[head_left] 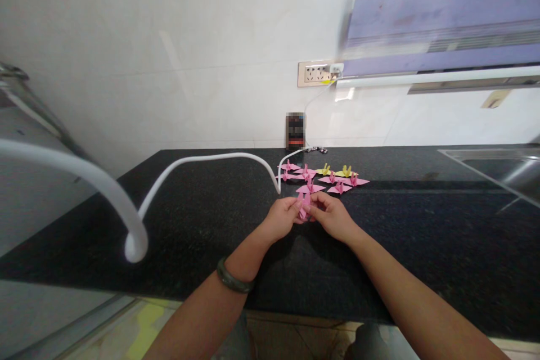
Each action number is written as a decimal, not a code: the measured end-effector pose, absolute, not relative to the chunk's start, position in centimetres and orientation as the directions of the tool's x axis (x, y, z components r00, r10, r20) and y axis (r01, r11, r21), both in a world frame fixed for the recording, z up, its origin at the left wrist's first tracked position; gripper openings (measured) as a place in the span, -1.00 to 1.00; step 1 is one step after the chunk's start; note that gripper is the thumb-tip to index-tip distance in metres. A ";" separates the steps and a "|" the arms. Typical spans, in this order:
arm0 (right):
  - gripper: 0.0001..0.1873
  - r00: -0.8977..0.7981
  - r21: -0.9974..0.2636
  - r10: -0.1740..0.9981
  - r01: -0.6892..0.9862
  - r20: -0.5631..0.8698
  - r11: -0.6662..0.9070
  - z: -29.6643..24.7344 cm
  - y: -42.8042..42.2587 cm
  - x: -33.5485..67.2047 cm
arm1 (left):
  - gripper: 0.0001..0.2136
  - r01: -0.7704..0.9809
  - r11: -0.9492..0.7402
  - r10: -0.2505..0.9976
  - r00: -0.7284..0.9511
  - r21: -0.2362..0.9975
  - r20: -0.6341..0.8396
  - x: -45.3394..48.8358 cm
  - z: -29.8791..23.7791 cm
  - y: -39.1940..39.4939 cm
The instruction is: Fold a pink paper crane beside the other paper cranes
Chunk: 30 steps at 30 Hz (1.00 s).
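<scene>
Head view, left hand point(282, 218) and right hand point(333, 215) pinching pink paper crane point(304, 206), black countertop point(202, 219); folded cranes point(323, 177) behind

Pink and yellow paper cranes point(323, 176); black speckled counter point(202, 219); white cable point(198, 166).

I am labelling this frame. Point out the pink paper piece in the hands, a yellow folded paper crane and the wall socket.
Pink paper piece point(304, 206), head view, its middle between the fingers.
Yellow folded paper crane point(346, 171), head view, its body.
Beige wall socket point(314, 73), head view, its face.
</scene>
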State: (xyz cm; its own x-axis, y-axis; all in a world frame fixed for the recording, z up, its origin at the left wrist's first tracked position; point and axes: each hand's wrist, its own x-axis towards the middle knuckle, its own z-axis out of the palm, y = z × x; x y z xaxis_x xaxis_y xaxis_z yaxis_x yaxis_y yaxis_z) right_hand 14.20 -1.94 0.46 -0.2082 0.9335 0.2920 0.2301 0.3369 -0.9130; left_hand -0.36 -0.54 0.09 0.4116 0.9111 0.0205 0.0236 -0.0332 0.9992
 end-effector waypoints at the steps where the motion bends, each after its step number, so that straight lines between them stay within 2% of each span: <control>1: -0.83 -0.198 -0.910 0.935 0.240 0.295 0.338 0.4 -1.9 14.2 | -0.70 0.063 -0.078 0.921 0.388 0.995 0.047 -0.4 0.1 -0.6; 4: -0.83 -0.148 -0.896 0.936 0.273 0.321 0.350 0.3 -1.9 14.2 | -0.73 0.161 -0.212 0.945 0.287 0.964 0.160 -0.4 0.4 -0.7; 7: -0.82 -0.105 -0.882 0.930 0.295 0.351 0.367 0.2 -1.8 14.2 | -0.72 0.178 -0.255 0.952 0.218 0.950 0.214 -0.5 0.6 -0.8; 11: -0.81 -0.136 -0.928 0.946 0.195 0.295 0.317 0.2 -1.7 14.1 | -0.71 0.113 -0.204 0.960 0.217 0.973 0.176 -0.4 0.3 -0.5; 16: -0.80 -0.182 -0.965 0.956 0.083 0.230 0.248 0.1 -1.6 14.0 | -0.72 -0.039 -0.045 0.971 0.234 0.998 0.053 -0.2 0.1 -0.4; 23: -0.77 -0.071 -0.951 0.960 0.136 0.270 0.277 -0.1 -1.9 13.4 | -0.76 -0.138 -0.015 0.960 0.276 0.990 0.053 -0.3 0.3 -0.6; 27: -0.71 -0.007 -0.952 0.961 0.139 0.275 0.274 -0.1 -1.8 13.3 | -0.71 -0.182 0.026 0.947 0.319 0.983 0.034 -0.1 0.7 -0.9; 30: -0.71 -0.047 -0.934 0.955 0.203 0.292 0.295 0.0 -1.9 13.3 | -0.68 -0.169 -0.003 0.951 0.305 0.986 0.055 -0.1 0.7 -0.9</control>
